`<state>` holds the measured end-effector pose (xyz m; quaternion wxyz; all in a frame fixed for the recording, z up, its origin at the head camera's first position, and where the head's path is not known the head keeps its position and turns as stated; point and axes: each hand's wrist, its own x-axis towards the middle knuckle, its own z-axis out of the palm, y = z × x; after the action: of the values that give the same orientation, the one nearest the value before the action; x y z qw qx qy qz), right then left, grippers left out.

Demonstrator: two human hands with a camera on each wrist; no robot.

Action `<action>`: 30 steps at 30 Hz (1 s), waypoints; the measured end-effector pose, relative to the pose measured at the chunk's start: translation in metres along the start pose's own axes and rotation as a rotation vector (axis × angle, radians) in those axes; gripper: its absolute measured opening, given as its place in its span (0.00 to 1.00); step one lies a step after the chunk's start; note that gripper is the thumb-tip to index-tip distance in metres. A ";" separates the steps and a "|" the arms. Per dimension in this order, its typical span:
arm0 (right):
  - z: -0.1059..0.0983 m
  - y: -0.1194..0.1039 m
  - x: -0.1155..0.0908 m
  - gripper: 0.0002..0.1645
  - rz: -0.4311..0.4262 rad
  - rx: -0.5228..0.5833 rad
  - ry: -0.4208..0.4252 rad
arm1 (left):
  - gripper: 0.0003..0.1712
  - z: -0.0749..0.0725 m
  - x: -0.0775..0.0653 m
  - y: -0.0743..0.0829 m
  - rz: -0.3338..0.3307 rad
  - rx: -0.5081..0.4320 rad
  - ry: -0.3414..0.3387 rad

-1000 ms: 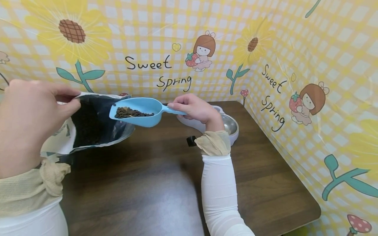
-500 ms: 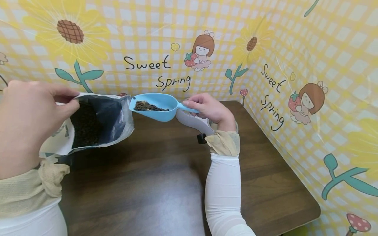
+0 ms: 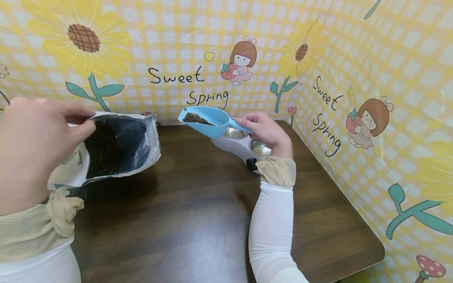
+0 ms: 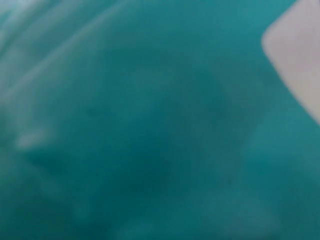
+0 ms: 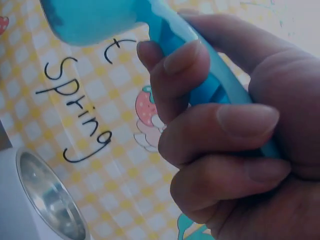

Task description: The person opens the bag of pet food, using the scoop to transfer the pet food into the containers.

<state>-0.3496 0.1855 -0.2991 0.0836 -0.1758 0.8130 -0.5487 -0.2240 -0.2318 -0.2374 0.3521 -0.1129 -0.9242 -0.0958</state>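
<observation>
My right hand [image 3: 263, 127] grips the handle of a light blue scoop [image 3: 212, 118], fingers curled round it in the right wrist view. Brown kibble [image 3: 197, 118] lies in the scoop, which is held in the air, level or slightly tilted. Behind and below it stands a white double pet bowl [image 3: 230, 146] with two steel basins [image 5: 50, 195]. At the left, my left hand [image 3: 46, 141] pinches the rim of an open bag [image 3: 152, 145], dark inside, with more kibble [image 3: 102, 153] in it. The left wrist view is filled by the bag's blurred teal surface [image 4: 160, 125].
A dark wooden table [image 3: 184, 220] spreads beneath, its right edge near the cloth. Yellow checked cloth [image 3: 170, 35] with printed flowers hangs behind and to the right. A small black object [image 3: 251, 164] shows at the right wrist, in front of the bowl.
My right hand has carried the loaded scoop from the bag's mouth rightward and slightly up, toward the double bowl. The left hand and bag have stayed nearly still.
</observation>
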 end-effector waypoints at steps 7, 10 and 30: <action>-0.013 0.012 0.000 0.21 0.033 -0.026 0.074 | 0.14 -0.002 0.000 0.000 0.008 -0.004 0.001; -0.020 0.017 -0.003 0.23 0.050 -0.103 0.129 | 0.14 -0.003 0.000 0.000 0.002 -0.007 -0.010; -0.067 0.052 -0.024 0.29 0.208 -0.338 0.350 | 0.14 -0.004 -0.001 -0.003 0.021 -0.031 -0.018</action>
<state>-0.3593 0.2696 -0.3226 -0.0328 -0.0051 0.9089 -0.4158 -0.2216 -0.2358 -0.2348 0.3429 -0.1291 -0.9245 -0.1054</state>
